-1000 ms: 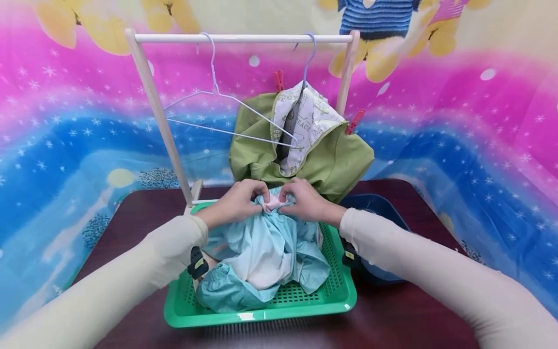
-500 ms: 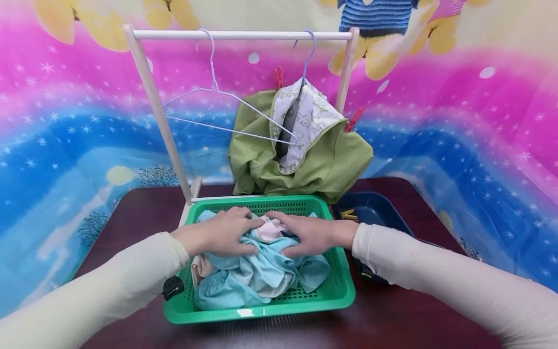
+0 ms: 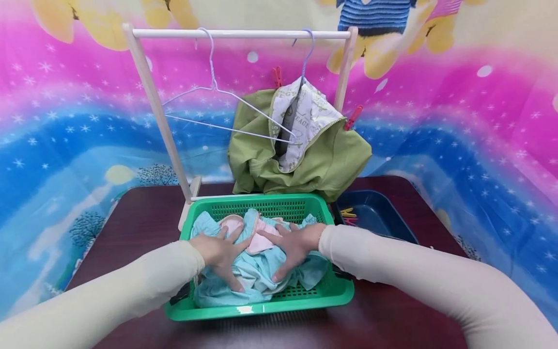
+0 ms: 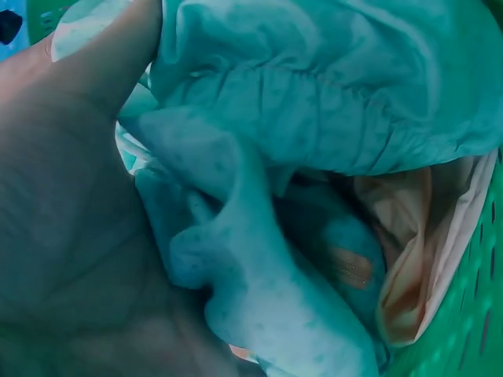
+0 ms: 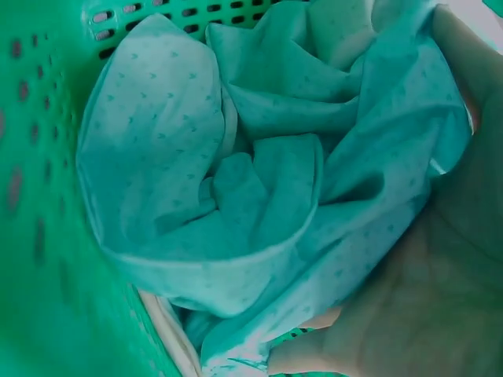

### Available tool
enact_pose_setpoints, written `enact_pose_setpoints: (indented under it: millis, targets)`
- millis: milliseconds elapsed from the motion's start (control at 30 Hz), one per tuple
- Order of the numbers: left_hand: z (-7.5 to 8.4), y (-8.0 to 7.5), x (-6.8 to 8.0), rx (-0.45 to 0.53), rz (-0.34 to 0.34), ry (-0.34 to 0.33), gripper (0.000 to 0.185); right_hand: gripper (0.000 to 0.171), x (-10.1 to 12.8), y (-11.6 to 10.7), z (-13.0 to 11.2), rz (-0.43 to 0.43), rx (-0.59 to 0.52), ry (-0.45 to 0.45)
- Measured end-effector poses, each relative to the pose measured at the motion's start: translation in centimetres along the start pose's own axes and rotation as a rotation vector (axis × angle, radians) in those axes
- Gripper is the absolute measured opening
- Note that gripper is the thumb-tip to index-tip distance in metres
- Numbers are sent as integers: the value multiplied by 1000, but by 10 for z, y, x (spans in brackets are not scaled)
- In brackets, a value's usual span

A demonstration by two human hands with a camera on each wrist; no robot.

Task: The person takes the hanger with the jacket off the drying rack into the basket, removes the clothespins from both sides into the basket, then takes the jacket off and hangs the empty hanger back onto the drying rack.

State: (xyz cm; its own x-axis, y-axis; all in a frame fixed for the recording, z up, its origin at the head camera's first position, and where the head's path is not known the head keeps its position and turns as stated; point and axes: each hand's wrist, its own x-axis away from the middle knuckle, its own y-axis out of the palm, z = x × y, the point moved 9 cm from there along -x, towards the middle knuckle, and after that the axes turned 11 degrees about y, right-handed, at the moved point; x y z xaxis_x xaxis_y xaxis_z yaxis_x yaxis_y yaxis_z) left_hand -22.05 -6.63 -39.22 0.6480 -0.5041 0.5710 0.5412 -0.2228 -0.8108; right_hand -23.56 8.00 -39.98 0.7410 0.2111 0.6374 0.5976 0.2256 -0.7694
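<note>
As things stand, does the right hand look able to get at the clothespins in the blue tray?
Probably yes. The right hand rests flat on the teal garment, holding nothing, and the blue tray with its clothespins sits open just to its right, nothing covering them.

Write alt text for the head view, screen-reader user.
Two hands, the left hand and right hand, press flat with spread fingers on a crumpled light blue garment in a green basket on a dark table. Behind it, a small wooden rack holds an empty wire hanger and a green jacket; a blue tray sits to the right.
</note>
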Motion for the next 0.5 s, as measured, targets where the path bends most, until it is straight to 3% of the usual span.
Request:
enact_pose_setpoints:
  millis: [500]
  targets:
    - [-3,14,-25,-57,-115,-78,116,112,-22,13,-1,-91,146,81]
